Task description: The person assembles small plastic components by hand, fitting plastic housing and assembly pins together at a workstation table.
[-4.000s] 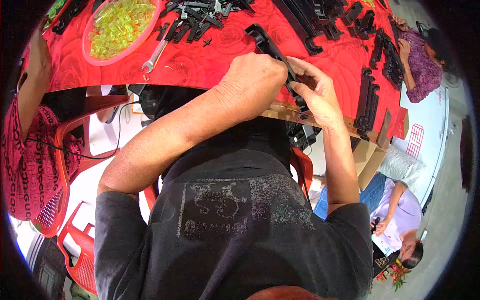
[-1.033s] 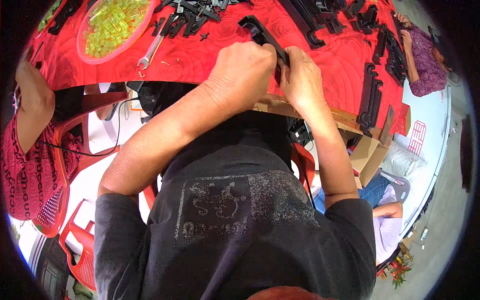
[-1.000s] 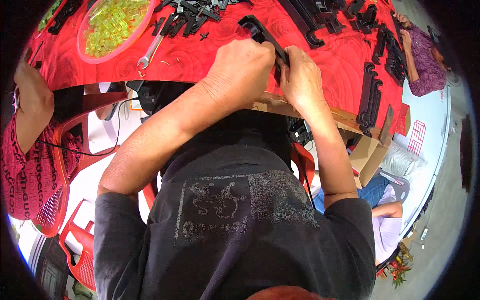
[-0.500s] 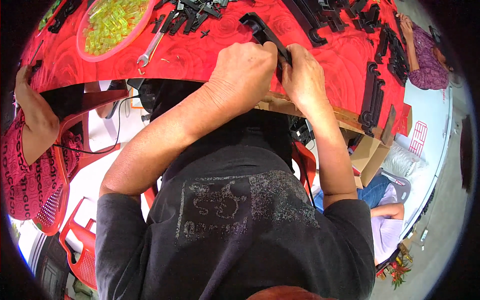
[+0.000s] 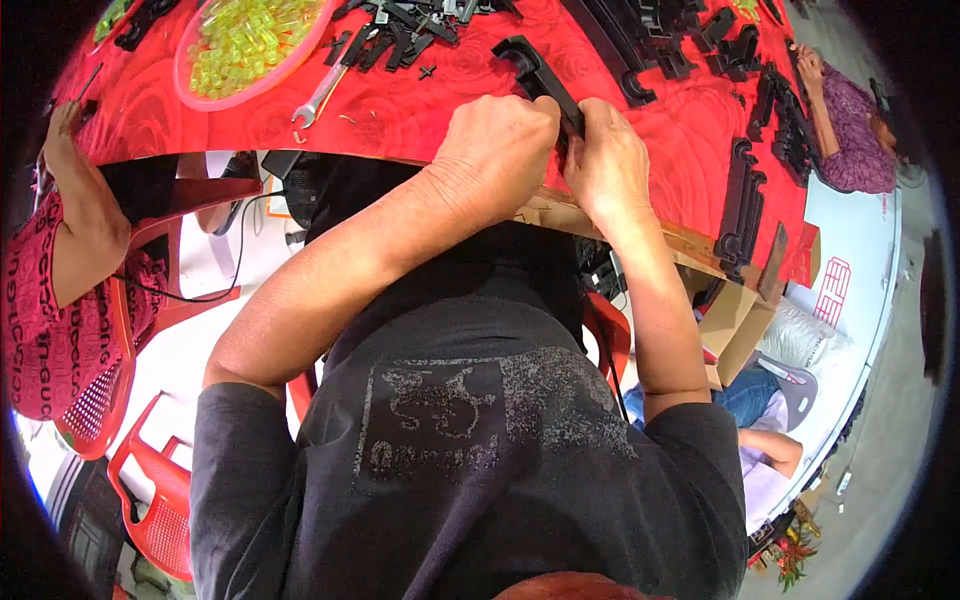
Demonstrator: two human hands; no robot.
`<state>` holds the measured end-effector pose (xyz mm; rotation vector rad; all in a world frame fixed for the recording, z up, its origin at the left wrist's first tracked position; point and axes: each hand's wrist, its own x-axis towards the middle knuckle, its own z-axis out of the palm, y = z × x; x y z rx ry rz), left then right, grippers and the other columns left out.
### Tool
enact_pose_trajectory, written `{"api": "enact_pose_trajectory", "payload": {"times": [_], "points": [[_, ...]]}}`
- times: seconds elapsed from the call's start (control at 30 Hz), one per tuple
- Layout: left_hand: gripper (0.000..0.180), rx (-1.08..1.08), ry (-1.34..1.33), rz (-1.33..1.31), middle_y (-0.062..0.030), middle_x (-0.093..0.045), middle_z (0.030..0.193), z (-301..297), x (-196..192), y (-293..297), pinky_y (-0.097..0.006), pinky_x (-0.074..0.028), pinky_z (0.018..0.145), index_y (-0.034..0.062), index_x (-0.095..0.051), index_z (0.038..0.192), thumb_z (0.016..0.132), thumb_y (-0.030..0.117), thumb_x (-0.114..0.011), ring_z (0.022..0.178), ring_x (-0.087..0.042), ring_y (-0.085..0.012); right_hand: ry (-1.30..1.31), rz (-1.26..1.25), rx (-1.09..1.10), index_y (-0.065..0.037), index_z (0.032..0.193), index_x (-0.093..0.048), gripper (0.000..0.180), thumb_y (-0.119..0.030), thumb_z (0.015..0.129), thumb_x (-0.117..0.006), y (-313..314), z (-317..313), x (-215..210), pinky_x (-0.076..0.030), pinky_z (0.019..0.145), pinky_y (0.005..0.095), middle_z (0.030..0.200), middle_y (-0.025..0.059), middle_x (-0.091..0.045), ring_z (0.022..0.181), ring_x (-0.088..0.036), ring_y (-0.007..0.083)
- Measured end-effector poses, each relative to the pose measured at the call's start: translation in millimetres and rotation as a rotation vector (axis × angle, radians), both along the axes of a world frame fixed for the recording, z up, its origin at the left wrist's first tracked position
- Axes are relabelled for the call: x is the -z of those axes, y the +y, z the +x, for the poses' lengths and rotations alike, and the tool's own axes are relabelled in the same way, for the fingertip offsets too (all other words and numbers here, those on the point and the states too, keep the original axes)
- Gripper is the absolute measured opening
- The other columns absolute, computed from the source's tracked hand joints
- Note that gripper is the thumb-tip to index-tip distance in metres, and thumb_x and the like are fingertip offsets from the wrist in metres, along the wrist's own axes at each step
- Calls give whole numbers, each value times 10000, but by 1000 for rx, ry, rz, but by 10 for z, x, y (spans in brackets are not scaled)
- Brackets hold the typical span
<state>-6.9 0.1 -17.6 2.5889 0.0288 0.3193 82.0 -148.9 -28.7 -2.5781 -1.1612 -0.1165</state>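
Both my hands are closed around a long black plastic part (image 5: 541, 78) with a hooked, rounded far end, held at the table's near edge. My left hand (image 5: 503, 150) is a fist at its left side, thumb on top. My right hand (image 5: 608, 155) grips it from the right, fingers curled behind. Where the fingers meet, the near end of the part is hidden. Beyond my left hand a metal wrench (image 5: 322, 97) lies on the red rose-patterned cloth (image 5: 420, 100), beside a small black cross-shaped piece (image 5: 427, 72).
A pink bowl (image 5: 180, 75) of yellow-green clear pieces stands at the far left. Black parts (image 5: 395, 40) are heaped behind the wrench; more long ones (image 5: 742, 205) line the right side. Co-workers sit left (image 5: 85, 230) and right (image 5: 850, 140). A cardboard box (image 5: 738, 325) stands below the right edge.
The view has shifted slightly, so table and bowl sit a little higher and farther right. Both hands keep their hold on the black part.
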Motion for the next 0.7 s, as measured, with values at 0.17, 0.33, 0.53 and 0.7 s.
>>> {"api": "enact_pose_trajectory", "payload": {"times": [0.17,0.33,0.53,0.7], "points": [[158,-7,-102,-184,-220,-619,687,-100,108,106,-514,-494,583,9,-584,826,897,143,-627,657,-632,-437,45,44,10,25,931,-549,162,-52,817,-634,-36,60,1,-503,753,532,888,249,-637,872,-629,454],[127,-79,-265,-84,-188,-613,795,-266,108,481,-477,-495,667,13,-639,857,888,134,-658,783,-635,-400,402,105,207,29,967,-603,164,-118,914,-651,-76,101,-184,-533,693,420,847,211,-682,754,-678,362],[102,-150,-336,135,-136,-621,888,-186,254,770,-432,-494,739,34,-688,916,832,84,-718,865,-602,-342,969,571,286,13,1035,-620,109,-68,984,-567,-127,62,-97,-505,643,244,856,55,-672,719,-639,106],[187,-143,-431,52,-158,-629,919,-176,161,525,-421,-508,786,34,-685,1005,827,79,-720,915,-614,-349,1001,644,282,22,1146,-621,198,-49,968,-570,-121,-43,-136,-483,652,238,864,38,-656,719,-632,106]]}}
